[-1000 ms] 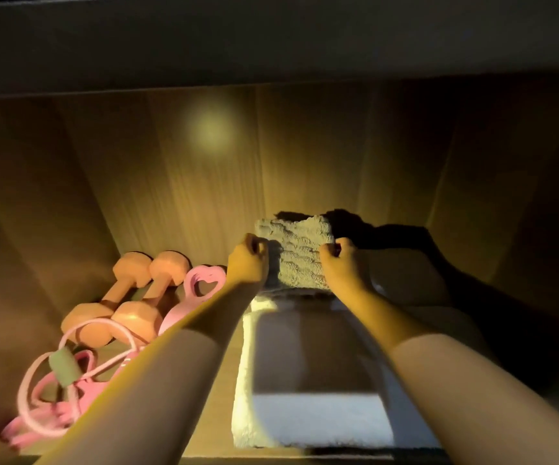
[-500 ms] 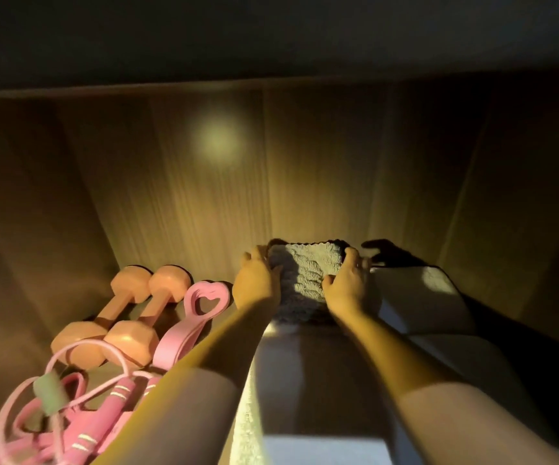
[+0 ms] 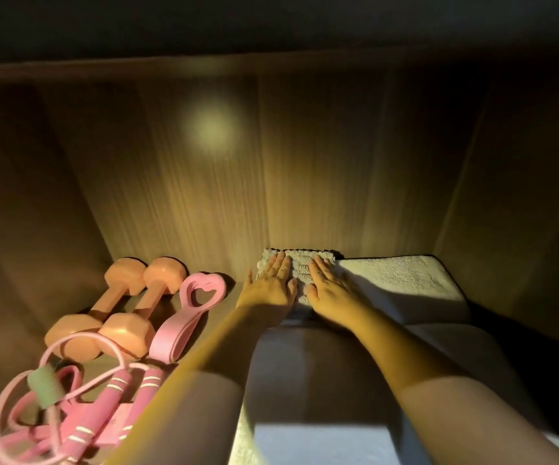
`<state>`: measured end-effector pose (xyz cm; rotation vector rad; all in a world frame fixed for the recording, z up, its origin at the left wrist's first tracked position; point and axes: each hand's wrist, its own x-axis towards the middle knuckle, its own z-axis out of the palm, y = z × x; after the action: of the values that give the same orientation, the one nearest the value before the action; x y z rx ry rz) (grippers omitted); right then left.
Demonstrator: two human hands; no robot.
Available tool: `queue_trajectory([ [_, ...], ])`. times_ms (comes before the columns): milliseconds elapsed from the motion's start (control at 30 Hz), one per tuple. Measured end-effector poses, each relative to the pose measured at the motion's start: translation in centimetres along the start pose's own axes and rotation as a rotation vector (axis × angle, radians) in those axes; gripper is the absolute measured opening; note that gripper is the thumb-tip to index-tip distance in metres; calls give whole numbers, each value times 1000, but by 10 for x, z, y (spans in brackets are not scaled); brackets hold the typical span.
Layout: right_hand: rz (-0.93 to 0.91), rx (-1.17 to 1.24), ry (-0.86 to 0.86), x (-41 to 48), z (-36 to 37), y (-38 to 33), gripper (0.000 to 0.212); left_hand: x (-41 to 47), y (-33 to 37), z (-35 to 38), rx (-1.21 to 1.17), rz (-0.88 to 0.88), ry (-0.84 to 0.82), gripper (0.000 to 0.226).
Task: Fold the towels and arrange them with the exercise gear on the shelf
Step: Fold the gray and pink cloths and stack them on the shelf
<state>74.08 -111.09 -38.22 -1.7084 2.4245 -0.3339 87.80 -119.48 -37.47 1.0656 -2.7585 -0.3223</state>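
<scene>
A small folded grey towel (image 3: 300, 263) lies flat at the back of the shelf, on top of a folded white towel (image 3: 308, 374). My left hand (image 3: 271, 283) and my right hand (image 3: 330, 286) press down on the grey towel with straight fingers, side by side. A second folded white towel (image 3: 402, 280) lies to the right. At the left are two orange dumbbells (image 3: 117, 307), a pink heart-shaped grip ring (image 3: 191, 310) and a pink skipping rope (image 3: 80, 414).
The wooden back wall (image 3: 305, 162) stands just behind the grey towel, and the wooden side walls (image 3: 523, 196) close in the shelf. A dark board runs overhead. A narrow strip of bare shelf floor (image 3: 228, 297) separates the gear from the towels.
The grey towel, held upright by both hands a second ago, now lies flat at the back. Both hands have opened and press on it. The view has moved closer.
</scene>
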Motion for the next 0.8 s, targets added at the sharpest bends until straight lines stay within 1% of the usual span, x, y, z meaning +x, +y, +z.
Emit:
queue_trajectory([
  [67, 14, -18, -13, 1, -2, -2, 60, -1, 1, -2, 13, -29, -12, 61],
  [200, 144, -26, 8, -8, -14, -6, 66, -12, 13, -11, 167, -213, 32, 73],
  [267, 171, -42, 65, -24, -23, -11, 70, -25, 19, -22, 187, -248, 75, 75],
  [367, 168, -91, 173, -67, -43, -12, 71, -58, 30, -40, 202, -212, 154, 71],
  [433, 148, -135, 210, -101, -56, -13, 69, -89, 41, -48, 203, -206, 173, 70],
  [500, 150, -143, 193, -137, -68, -18, 68, -124, 57, -56, 208, -203, 155, 69],
  [567, 171, -128, 94, -175, -81, -25, 66, -161, 73, -65, 210, -185, 133, 68],
  [633, 187, -110, 5, -216, -94, -36, 64, -202, 85, -74, 170, -149, 150, 66],
  [667, 182, -118, 21, -237, -99, -42, 62, -225, 89, -78, 145, -138, 173, 64],
  [733, 130, -141, 112, -279, -103, -53, 59, -268, 95, -84, 94, -124, 209, 60],
  [800, 71, -99, 128, -320, -98, -63, 61, -315, 101, -84, 21, -113, 211, 58],
])
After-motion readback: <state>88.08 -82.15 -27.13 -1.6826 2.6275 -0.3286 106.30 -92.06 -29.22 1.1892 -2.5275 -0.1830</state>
